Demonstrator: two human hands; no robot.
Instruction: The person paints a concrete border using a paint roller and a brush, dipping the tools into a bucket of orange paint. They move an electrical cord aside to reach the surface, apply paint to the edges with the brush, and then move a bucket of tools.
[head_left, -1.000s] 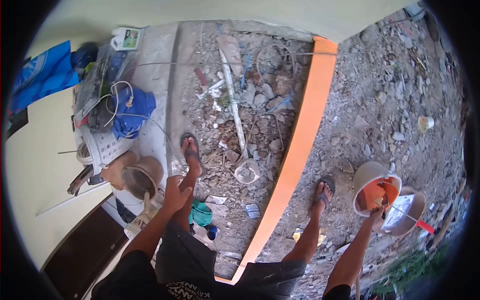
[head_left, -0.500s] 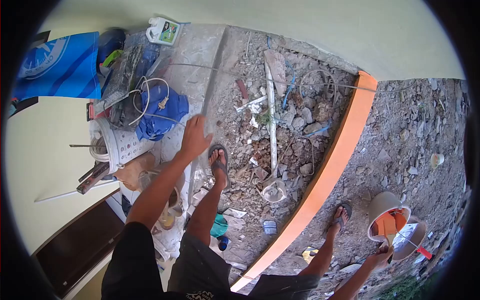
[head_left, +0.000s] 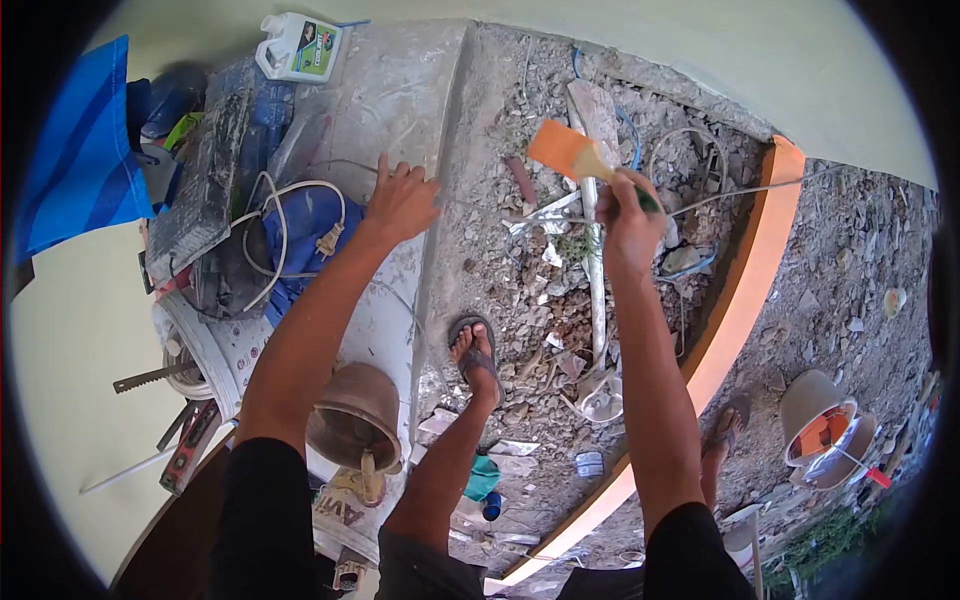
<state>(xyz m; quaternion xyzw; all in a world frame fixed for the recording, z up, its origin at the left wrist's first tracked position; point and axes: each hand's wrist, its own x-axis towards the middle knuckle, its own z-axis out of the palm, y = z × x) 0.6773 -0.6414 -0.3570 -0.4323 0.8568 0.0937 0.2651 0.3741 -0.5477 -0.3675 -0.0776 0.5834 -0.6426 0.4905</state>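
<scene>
My right hand (head_left: 632, 225) is closed around the green handle of a paintbrush (head_left: 568, 152), held up over the rubble with its wide bristles coated in orange paint and pointing left. My left hand (head_left: 402, 203) reaches forward with fingers spread, over the edge of the concrete ledge (head_left: 400, 110). A thin grey cable (head_left: 520, 215) runs across the scene behind both hands. Low and curved, a wall (head_left: 735, 330) with an orange-painted top stands to the right. Beyond it sits a paint bucket (head_left: 815, 410) with orange paint inside and a red-gripped wire handle.
Rubble and a white pipe (head_left: 598, 290) cover the ground. On the left are a white jug (head_left: 300, 47), a blue cloth bag (head_left: 310, 240) with a white cord, a saw (head_left: 150, 380), a spirit level (head_left: 190, 450) and a dirty brown bucket (head_left: 355, 410).
My right hand has lifted the paintbrush from beside the paint bucket and brought it up and left over the rubble. My left hand has shifted slightly up, and the view has turned.
</scene>
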